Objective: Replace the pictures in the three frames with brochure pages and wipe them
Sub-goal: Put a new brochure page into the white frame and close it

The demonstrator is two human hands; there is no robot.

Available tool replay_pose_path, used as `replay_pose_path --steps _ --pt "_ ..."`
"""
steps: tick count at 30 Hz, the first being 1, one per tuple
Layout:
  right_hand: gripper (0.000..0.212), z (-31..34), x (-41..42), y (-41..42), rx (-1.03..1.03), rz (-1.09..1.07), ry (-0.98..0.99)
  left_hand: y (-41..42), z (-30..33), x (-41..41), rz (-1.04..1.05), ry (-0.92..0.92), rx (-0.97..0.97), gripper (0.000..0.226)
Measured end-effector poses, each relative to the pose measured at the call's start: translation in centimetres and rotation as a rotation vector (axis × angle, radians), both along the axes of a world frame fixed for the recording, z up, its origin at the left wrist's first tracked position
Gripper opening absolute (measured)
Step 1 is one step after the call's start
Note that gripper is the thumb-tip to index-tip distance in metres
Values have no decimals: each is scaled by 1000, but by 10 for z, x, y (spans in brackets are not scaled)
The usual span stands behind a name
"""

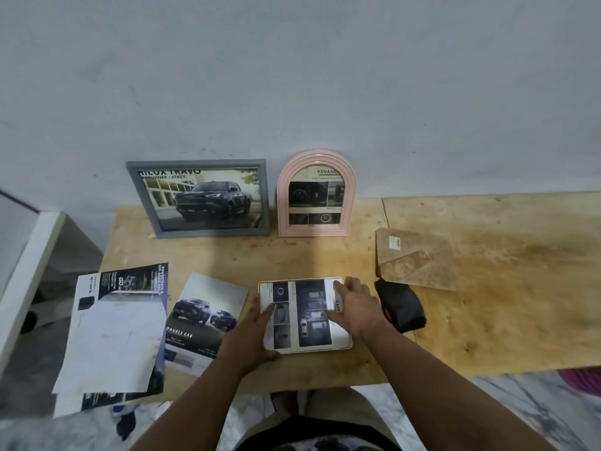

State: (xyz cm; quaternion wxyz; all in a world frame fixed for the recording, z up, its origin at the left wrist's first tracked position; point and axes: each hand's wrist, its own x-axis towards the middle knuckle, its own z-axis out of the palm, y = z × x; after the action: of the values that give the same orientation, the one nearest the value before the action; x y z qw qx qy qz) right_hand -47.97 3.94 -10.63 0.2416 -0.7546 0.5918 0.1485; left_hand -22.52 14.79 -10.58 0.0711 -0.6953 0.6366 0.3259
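Hands (325, 315) cover parts of white frame (305, 348).

head view, looking down, near table (487, 288)
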Motion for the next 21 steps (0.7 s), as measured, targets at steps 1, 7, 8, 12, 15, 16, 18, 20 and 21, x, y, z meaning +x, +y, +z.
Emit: replay_pose_path --steps 1,7,8,12,15,16,18,20,21 --pt "86 -1 1 2 -7 19 30 0 0 0 -4 -3 -3 120" --pt "86 -2 13 13 -30 -19 71 0 -2 0 6 -4 -16 119" --pt "83 0 14 14 -37 -25 74 0 -3 0 7 -5 -14 119" --pt "69 6 17 17 -99 -42 45 0 -5 0 14 -7 -5 120" --pt "64 11 16 20 -122 -81 -15 0 -7 -1 20 -3 -9 120" --pt "63 12 15 22 -110 -119 -57 0 -7 -1 25 0 -12 120" --pt "59 17 12 25 -67 -245 -203 1 -9 -2 47 11 -28 121" --pt "62 24 10 26 24 -430 -437 1 -11 -3 63 23 -33 125" --pt "66 29 8 26 84 -516 -547 0 -12 -3 69 33 -32 127"
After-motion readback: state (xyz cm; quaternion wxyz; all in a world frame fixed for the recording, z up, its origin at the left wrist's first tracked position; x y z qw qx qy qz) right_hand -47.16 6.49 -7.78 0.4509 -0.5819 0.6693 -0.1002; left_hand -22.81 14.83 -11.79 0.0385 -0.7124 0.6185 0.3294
